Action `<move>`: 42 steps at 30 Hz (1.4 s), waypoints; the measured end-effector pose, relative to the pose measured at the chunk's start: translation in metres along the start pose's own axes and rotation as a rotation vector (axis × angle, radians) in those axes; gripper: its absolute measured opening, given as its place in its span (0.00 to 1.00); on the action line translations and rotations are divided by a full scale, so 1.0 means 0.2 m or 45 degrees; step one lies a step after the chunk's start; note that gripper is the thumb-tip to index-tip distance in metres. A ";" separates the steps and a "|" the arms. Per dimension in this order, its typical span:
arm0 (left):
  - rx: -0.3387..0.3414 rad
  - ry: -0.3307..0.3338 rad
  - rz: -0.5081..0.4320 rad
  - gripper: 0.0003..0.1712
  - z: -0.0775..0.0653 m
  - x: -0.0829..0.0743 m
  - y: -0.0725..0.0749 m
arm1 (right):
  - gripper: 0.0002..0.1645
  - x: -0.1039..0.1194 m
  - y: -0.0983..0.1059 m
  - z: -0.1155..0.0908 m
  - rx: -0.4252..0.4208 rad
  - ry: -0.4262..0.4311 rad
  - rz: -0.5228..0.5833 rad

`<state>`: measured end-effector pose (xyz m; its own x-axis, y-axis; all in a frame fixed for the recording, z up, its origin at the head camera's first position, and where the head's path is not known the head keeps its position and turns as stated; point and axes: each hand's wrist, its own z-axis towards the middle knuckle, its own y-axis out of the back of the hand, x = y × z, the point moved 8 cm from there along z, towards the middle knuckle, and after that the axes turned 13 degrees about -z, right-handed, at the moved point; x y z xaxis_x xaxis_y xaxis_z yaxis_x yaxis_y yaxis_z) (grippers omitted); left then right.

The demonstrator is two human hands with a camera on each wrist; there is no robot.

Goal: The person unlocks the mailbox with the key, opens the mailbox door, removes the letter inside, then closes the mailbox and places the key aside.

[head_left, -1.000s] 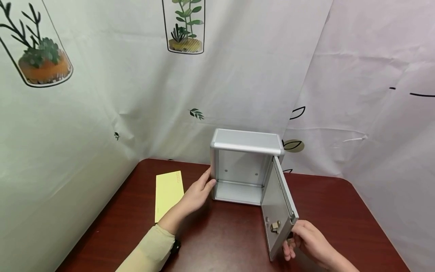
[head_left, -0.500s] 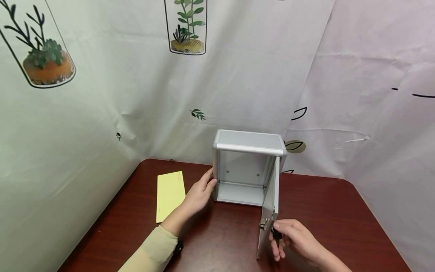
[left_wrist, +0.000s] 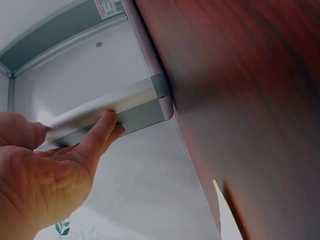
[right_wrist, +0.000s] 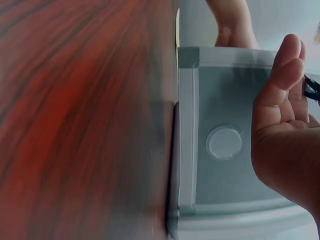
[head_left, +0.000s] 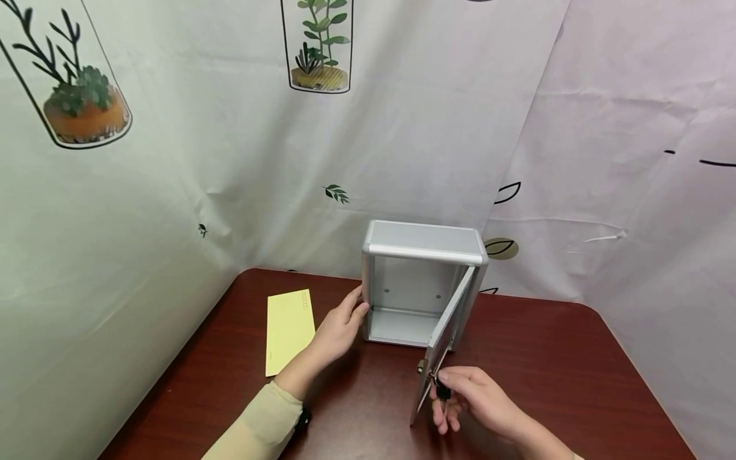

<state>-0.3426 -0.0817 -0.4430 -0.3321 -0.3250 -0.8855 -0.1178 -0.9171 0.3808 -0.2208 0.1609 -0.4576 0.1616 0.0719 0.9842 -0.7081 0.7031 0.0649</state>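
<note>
A silver-grey metal box (head_left: 425,237) stands on the table, its hinged door (head_left: 448,319) partly swung out toward me. My left hand (head_left: 339,326) rests against the box's left side; in the left wrist view its fingers (left_wrist: 97,135) lie fairly straight along the side wall. At the door's free edge, my right hand (head_left: 480,399) pinches a black-headed key (head_left: 443,388) at the outer face. A small metal lock catch (head_left: 421,366) juts from the inner face. The right wrist view catches only part of the black key head (right_wrist: 312,89) behind the fingers.
A yellow envelope (head_left: 287,329) lies flat on the dark red wooden table (head_left: 540,338), left of the box and partly behind the left forearm. Behind the table hangs a white plant-print cloth (head_left: 425,140). A printed label (left_wrist: 109,7) is inside the box.
The door has swung leftward, closer to the box's opening, with my right hand moving left along with it on the key. My left hand has stayed against the box's side.
</note>
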 end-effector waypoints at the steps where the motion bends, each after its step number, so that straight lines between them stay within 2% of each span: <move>1: -0.002 0.004 -0.002 0.34 0.00 0.00 0.00 | 0.28 0.00 -0.01 0.01 -0.006 -0.006 0.003; 9: 0.009 0.004 -0.026 0.34 -0.01 -0.01 -0.01 | 0.33 0.00 -0.05 0.10 -0.083 -0.097 -0.058; 17: 0.008 0.006 -0.037 0.34 0.00 0.00 -0.01 | 0.33 -0.01 -0.06 0.18 -0.160 -0.139 -0.134; 27: -0.005 0.010 -0.035 0.33 -0.01 -0.01 0.00 | 0.33 -0.05 -0.06 0.27 -0.282 -0.288 -0.114; 34: -0.003 0.004 -0.060 0.32 0.00 -0.01 -0.01 | 0.30 -0.06 -0.07 0.33 -0.351 -0.314 -0.078; 42: -0.009 0.008 -0.042 0.32 -0.01 -0.02 -0.01 | 0.29 -0.08 -0.05 0.41 -0.465 -0.330 -0.110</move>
<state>-0.3393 -0.0792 -0.4417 -0.3224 -0.2961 -0.8991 -0.1216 -0.9290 0.3495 -0.2728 0.0949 -0.4601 -0.0004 -0.1448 0.9895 -0.4032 0.9055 0.1323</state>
